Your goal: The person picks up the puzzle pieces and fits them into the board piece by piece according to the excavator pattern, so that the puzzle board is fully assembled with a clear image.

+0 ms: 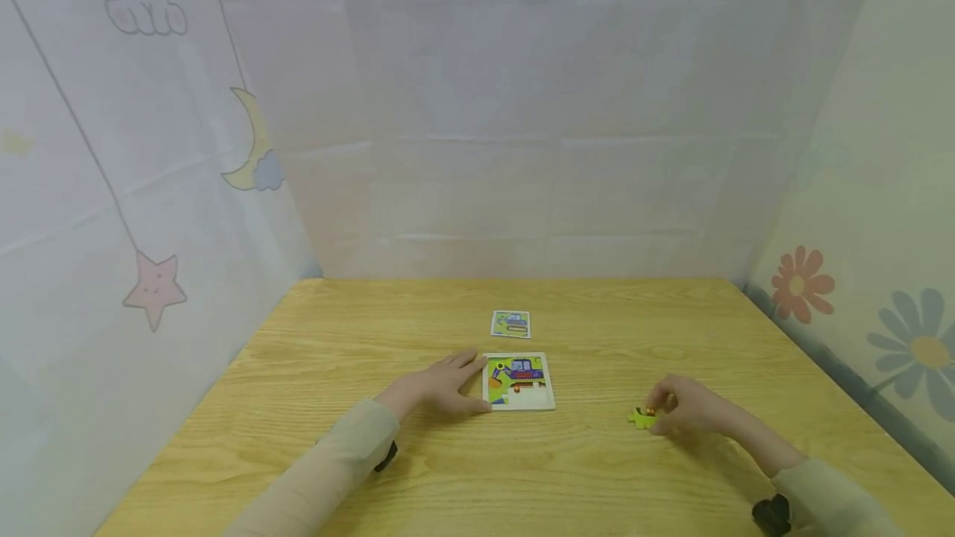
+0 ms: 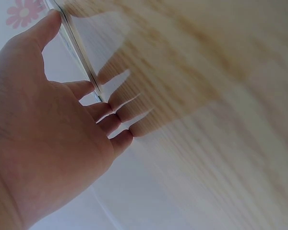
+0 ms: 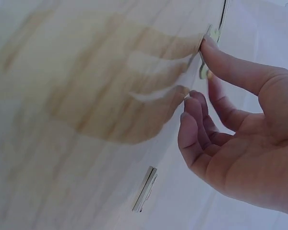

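A square jigsaw tray (image 1: 550, 394) lies on the wooden table, its picture of a purple digger partly filled and a pale gap at the lower right. My left hand (image 1: 448, 385) spreads along the tray's left side, fingertips and thumb touching its corners; the left wrist view shows the thumb and index finger at the thin tray edge (image 2: 79, 50). Off to the right, my right hand (image 1: 694, 406) pinches a yellow-green puzzle piece (image 1: 639, 418) between thumb and index finger, close over the table. That puzzle piece (image 3: 203, 72) appears edge-on in the right wrist view, partly covered by the thumb.
Behind the tray lies a smaller picture card (image 1: 511, 324) with a similar digger. The right wrist view has a thin flat item (image 3: 145, 189) on the table below the hand. Patterned cloth walls (image 1: 552, 147) enclose the wooden table (image 1: 358, 330) at the back and sides.
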